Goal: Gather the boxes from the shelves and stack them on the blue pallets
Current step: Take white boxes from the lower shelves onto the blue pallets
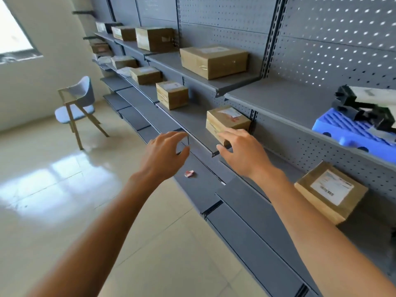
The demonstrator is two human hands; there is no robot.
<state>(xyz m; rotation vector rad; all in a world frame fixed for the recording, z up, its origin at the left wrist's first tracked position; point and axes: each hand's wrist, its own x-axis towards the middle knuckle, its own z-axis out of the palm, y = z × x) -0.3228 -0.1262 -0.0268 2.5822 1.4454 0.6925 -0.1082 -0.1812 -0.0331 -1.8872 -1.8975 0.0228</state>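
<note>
Both arms reach toward a small brown box (227,120) with a white label on the middle grey shelf (188,123). My right hand (240,152) hovers just in front of its near corner, fingers spread and relaxed, holding nothing. My left hand (165,154) is to the left of the box, apart from it, thumb and fingers loosely curved and empty. Several more brown boxes sit along the shelves: a large box (214,61) on the upper shelf, another box (172,97) further left on the middle shelf, and a labelled box (331,191) on the lower shelf at right.
A blue plastic pallet-like piece (347,129) with black parts on it lies on the upper right shelf. A small red-white scrap (189,173) lies on the bottom shelf. A grey chair (78,108) stands on the tiled floor at left, below a window.
</note>
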